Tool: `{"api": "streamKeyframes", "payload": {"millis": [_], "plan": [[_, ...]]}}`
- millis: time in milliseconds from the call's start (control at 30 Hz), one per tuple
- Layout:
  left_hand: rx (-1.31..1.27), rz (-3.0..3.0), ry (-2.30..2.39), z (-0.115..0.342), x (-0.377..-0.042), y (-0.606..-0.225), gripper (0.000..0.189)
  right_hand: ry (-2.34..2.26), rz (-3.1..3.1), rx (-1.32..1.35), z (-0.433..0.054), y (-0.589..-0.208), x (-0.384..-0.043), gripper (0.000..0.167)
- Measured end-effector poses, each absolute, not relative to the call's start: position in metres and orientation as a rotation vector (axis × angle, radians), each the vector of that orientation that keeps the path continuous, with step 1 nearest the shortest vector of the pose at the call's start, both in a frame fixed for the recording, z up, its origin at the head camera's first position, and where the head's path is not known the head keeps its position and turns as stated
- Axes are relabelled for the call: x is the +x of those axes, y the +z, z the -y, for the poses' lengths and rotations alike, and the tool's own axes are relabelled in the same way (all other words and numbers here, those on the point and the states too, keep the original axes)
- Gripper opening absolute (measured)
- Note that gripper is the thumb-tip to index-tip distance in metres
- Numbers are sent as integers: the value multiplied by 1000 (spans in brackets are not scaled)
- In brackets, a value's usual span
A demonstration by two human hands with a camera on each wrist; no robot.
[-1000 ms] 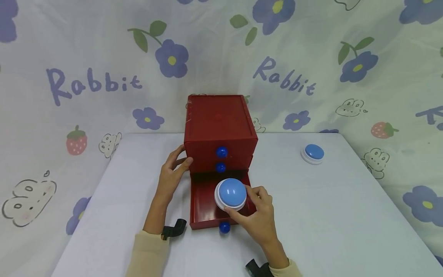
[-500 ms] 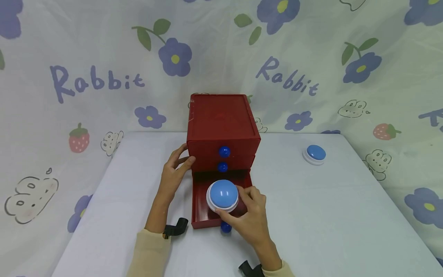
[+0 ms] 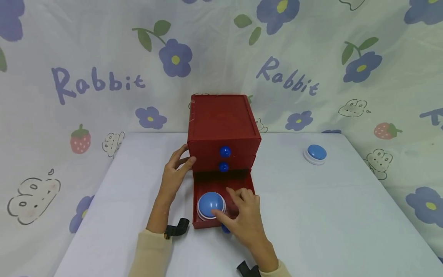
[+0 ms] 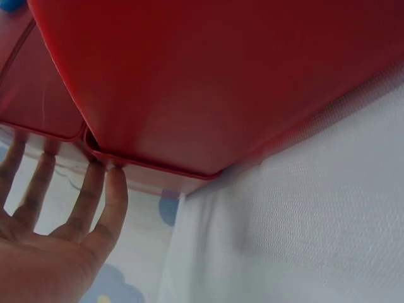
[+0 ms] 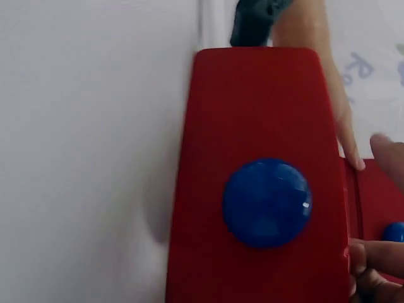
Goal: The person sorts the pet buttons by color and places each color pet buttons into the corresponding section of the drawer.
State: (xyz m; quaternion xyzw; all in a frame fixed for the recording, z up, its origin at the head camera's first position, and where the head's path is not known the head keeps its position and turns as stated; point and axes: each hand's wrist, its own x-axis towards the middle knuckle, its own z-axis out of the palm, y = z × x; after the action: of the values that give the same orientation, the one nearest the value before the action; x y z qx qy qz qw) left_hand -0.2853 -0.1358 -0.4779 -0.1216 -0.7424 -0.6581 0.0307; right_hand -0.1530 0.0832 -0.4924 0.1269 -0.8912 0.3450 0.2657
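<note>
A blue domed push button [image 3: 209, 202] with a white base sits in the front left part of the pulled-out bottom drawer [image 3: 219, 183]. Over the drawer is my right hand [image 3: 246, 217], its thumb and fingers spread; the thumb overlaps the dome in the head view. My left hand [image 3: 174, 172] rests on the left side of the red drawer cabinet [image 3: 221, 119], thumb by the front edge. In the left wrist view, the straight fingers of that hand touch the cabinet's side wall. The drawer front with its blue knob [image 5: 267, 203] fills the right wrist view.
Another blue push button [image 3: 316, 153] with a white base stands on the white table [image 3: 322, 215] at the back right. Two closed upper drawers have blue knobs [image 3: 225, 151]. A patterned cloth [image 3: 214, 46] hangs behind the table.
The push button has moved left and down into the drawer's front left part. My right hand has let go and spread its fingers. The left hand stays on the cabinet.
</note>
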Motion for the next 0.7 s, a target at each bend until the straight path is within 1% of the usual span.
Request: {"api": "streamKeyframes", "payload": {"millis": [133,300,467,700], "plan": [[-366,2294,-2020,136,-285,-478,58,1097,2253,310,-93,-493,-157,47],[-373,2303,-2014,133,-288,-481,58,1241,2121,85,-129,-502,-167,30],[-364,2303,-2005,132,-287,-480,58,1228,2116,-151,-175,-518,-182,25],[-358,2304,-2014,134,-286,-480,59,1116,2186,-348,-226,-541,-201,30]]}}
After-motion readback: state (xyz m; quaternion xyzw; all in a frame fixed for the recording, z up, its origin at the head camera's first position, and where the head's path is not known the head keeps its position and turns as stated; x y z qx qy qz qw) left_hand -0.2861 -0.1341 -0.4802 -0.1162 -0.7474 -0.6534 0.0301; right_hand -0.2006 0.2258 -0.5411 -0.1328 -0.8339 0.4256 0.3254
